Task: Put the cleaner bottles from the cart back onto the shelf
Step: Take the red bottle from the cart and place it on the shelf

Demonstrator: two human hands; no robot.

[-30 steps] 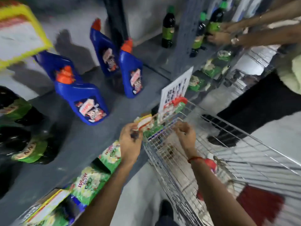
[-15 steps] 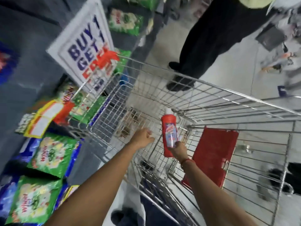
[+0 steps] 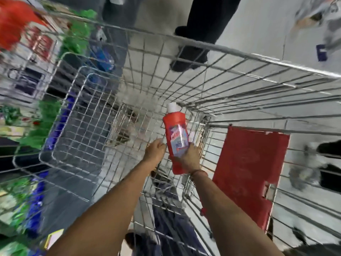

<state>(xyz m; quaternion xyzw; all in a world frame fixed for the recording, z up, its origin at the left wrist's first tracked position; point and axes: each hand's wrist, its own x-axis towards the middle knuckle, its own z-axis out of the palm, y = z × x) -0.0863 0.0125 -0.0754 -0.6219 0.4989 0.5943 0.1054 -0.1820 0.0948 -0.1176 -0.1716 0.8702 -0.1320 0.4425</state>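
Observation:
A red cleaner bottle (image 3: 176, 133) with a white cap and a pale label stands upright inside the wire cart (image 3: 230, 50), above its floor. My right hand (image 3: 188, 157) is closed around the bottle's lower half. My left hand (image 3: 155, 150) is just left of the bottle, fingers curled, touching or almost touching its side; I cannot tell whether it grips. The shelf lies blurred along the left edge.
A red flap (image 3: 249, 172) hangs on the cart's near right end. Another person's dark shoe (image 3: 188, 60) and legs stand beyond the cart's far rim. Green and blue packets (image 3: 46, 122) blur on the shelf at left. White floor at right.
My view swung from the shelf down into the cart. My right hand took hold of the red bottle and lifted it a little; my left hand came in beside it.

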